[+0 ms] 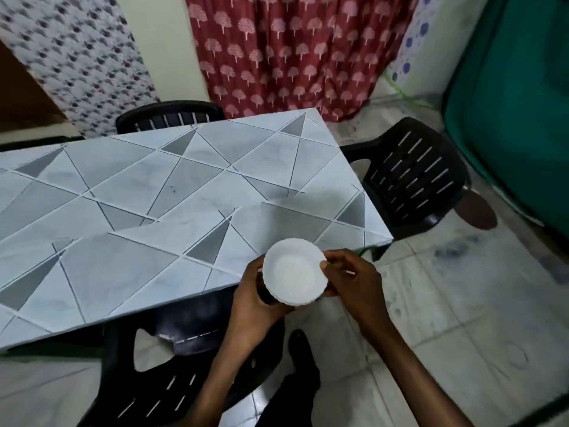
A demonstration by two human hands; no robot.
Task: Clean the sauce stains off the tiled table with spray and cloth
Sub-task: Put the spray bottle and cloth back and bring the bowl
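A grey-and-white tiled table (129,192) fills the left and centre of the head view. Two tiny dark specks (173,188) mark its middle. Just off the table's near right corner I hold a small white bowl (294,271) with a scalloped rim. My left hand (255,291) grips it from below and the left, and something dark shows under the bowl against that palm. My right hand (351,278) pinches the bowl's right rim with thumb and fingers. No spray bottle or cloth is in view.
Black plastic chairs stand around the table: one at the far side (172,117), one at the right end (415,177), one at the near side (184,374) under my arms. A red patterned curtain (289,50) hangs behind. White floor tiles (462,318) lie to the right.
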